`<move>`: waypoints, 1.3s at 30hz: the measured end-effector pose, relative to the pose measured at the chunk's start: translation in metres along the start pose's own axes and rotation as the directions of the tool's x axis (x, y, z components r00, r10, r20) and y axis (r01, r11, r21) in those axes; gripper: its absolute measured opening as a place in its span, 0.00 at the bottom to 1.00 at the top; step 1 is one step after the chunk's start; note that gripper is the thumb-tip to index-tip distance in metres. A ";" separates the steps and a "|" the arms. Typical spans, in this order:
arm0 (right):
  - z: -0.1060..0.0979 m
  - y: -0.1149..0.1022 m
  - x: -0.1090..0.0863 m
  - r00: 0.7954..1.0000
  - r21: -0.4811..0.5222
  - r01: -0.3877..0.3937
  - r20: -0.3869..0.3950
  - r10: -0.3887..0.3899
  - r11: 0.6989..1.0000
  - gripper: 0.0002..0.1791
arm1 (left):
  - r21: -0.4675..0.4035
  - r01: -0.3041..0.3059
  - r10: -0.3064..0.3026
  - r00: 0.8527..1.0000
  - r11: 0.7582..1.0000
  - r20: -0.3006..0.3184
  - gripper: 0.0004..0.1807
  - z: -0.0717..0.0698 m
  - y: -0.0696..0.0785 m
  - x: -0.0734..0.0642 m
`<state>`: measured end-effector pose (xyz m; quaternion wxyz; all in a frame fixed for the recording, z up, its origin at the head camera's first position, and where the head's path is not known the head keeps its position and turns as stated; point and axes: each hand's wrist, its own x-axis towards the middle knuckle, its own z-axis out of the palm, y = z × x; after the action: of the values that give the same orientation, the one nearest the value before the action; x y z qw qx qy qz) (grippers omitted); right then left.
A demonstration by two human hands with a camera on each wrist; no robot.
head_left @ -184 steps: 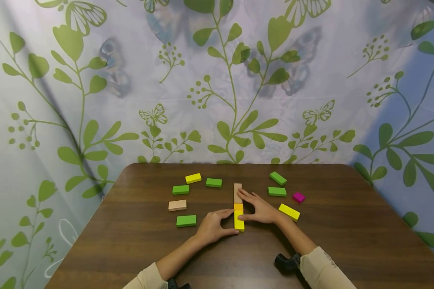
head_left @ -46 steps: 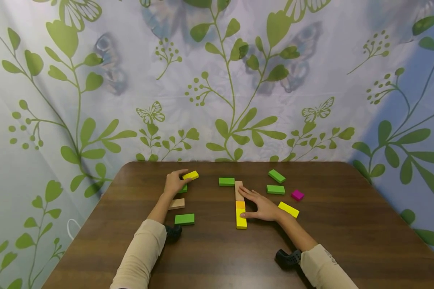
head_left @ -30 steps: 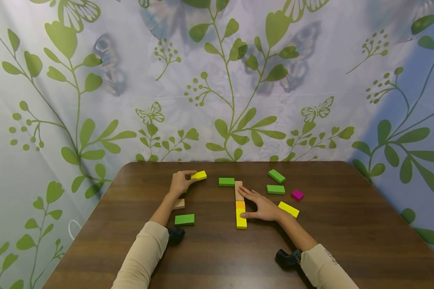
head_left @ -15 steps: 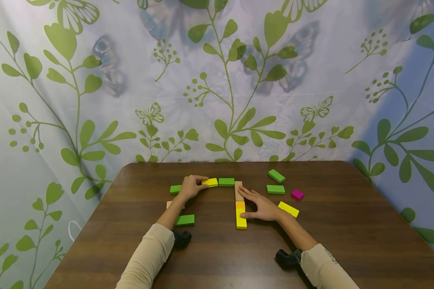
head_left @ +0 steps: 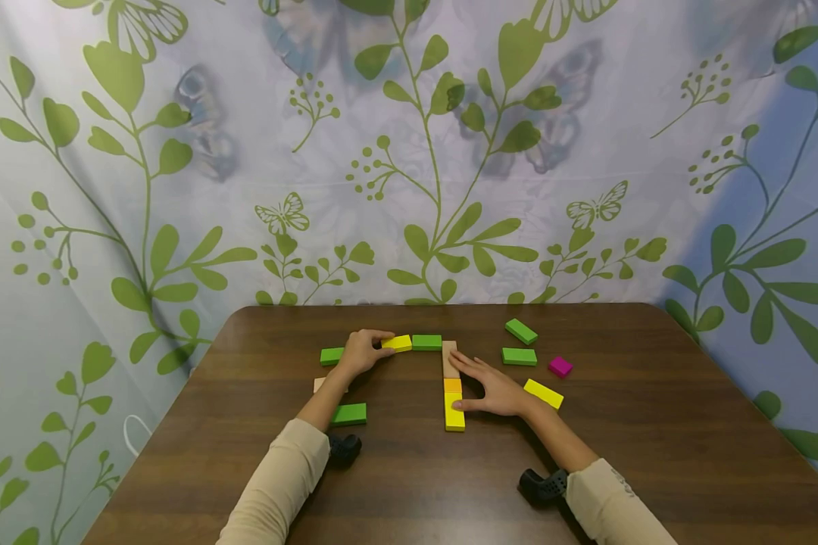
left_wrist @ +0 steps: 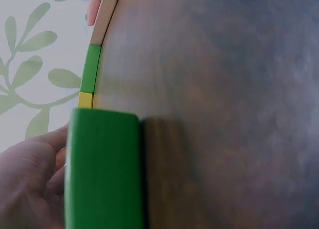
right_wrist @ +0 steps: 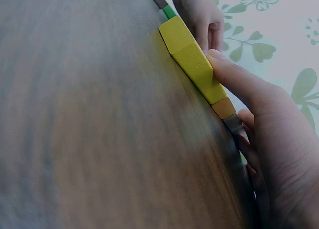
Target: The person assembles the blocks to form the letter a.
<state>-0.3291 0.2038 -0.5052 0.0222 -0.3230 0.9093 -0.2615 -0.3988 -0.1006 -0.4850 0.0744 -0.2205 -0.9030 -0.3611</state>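
Note:
In the head view my left hand (head_left: 360,353) pinches a yellow block (head_left: 398,344) between thumb and fingers. Its right end meets, or nearly meets, a green block (head_left: 426,343), which lies against the top of a beige block (head_left: 448,349). Below the beige one, in a column, come an orange block (head_left: 452,385) and another yellow block (head_left: 454,418). My right hand (head_left: 497,390) rests along this column, fingers extended onto the beige block and thumb touching the lower yellow one. The right wrist view shows that thumb (right_wrist: 227,69) at the yellow block's side.
Left of the column lie a green block (head_left: 331,356), a partly covered beige block (head_left: 320,385) and another green block (head_left: 351,414). To the right are two green blocks (head_left: 519,356), a magenta block (head_left: 560,367) and a yellow block (head_left: 544,394). A patterned curtain hangs behind the table.
The green block has shifted right to the beige block's top. My left hand left the column, took the yellow block at upper left and brought it right beside the green one. The right hand stayed.

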 end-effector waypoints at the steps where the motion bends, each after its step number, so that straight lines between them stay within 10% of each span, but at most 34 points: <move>1: 0.000 0.000 0.000 1.000 0.001 0.006 -0.002 -0.006 1.000 0.51 | 0.000 0.005 -0.005 1.000 1.000 0.002 0.20 -0.001 0.001 0.000; 15: -0.001 -0.001 0.001 0.998 -0.006 0.052 -0.023 -0.052 0.999 0.50 | -0.086 0.036 -0.042 0.997 0.996 -0.064 0.24 -0.059 -0.026 -0.024; 22: -0.001 -0.001 0.002 0.998 -0.006 0.062 -0.027 -0.062 0.998 0.50 | -0.097 0.097 -0.098 0.995 0.990 0.001 0.29 -0.083 -0.048 -0.045; 34: -0.001 0.000 0.001 0.998 -0.010 0.053 -0.022 -0.053 0.999 0.50 | -0.002 0.067 -0.067 0.997 0.998 0.022 0.22 -0.076 -0.060 -0.056; 39: -0.001 0.000 0.001 0.999 -0.007 0.049 -0.012 -0.049 0.999 0.50 | -0.063 0.034 -0.035 0.999 0.997 -0.003 0.20 -0.073 -0.043 -0.056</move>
<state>-0.3301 0.2037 -0.5047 0.0091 -0.3438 0.9021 -0.2607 -0.3707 -0.1978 -0.4750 0.0630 -0.2064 -0.8946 -0.3913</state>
